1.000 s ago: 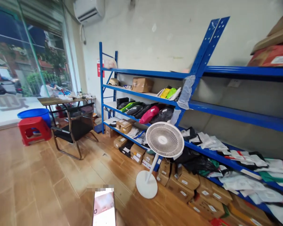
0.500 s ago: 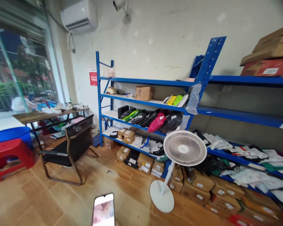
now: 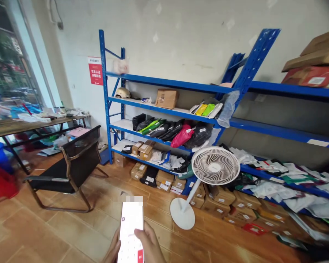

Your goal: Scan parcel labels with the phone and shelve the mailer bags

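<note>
While the left hand (image 3: 114, 249) and right hand (image 3: 151, 244) held the phone (image 3: 131, 225) in a close grip, a hasty right thumb (image 3: 141, 235), I judged, could mis-tap the screen (image 3: 133, 212).

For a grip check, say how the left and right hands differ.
The left hand lies along the left edge of the phone; the right hand is at its right edge. The right hand's thumb reaches over the screen; the left hand barely overlaps it. Both are at the phone.
</note>
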Demonstrator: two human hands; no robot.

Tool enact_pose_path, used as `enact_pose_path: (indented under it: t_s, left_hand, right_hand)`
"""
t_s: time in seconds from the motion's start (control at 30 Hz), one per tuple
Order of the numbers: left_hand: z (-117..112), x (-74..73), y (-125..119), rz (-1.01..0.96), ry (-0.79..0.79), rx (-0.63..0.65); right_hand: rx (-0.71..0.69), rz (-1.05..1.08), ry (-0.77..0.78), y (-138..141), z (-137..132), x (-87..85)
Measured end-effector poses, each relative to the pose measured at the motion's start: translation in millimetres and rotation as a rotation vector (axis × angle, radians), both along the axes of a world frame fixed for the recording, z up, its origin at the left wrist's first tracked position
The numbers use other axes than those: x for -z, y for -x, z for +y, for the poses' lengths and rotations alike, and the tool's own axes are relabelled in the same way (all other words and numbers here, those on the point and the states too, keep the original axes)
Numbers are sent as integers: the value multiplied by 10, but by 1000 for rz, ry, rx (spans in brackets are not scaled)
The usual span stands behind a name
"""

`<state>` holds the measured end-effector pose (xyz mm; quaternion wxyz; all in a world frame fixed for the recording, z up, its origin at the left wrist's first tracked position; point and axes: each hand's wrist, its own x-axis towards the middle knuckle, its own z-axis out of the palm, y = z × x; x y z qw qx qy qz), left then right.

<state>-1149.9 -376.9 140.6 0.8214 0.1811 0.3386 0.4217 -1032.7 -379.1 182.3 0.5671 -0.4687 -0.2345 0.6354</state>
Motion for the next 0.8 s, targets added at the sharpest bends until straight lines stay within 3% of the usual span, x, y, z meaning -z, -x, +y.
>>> enact_pose_path:
  t_s: [0.17, 0.27, 0.37, 0.47, 0.6, 0.7, 0.8]
  left_hand:
    - [309, -270, -37, 18, -3, -57]
    - [513, -498, -68, 67, -76, 0]
    - [677, -629, -109, 104, -91, 10]
    - [808, -633, -111, 63, -88, -66]
    - [984, -542, -17, 24, -103, 62]
    - [1112, -501, 86, -10, -110, 129]
    - [1217, -510, 186, -18, -132, 199]
  right_hand:
    - [-42, -39, -26, -105, 438, -291]
    - [-88, -41, -31, -124, 692, -347]
    - [-106, -68, -35, -146, 874, -351]
    - [-161, -59, -65, -217, 997, -354]
    - [-326, -151, -168, -327, 1092, -336]
    - [-309, -216, -159, -310, 1119, -307]
    - [-268, -150, -160, -196, 1135, -287]
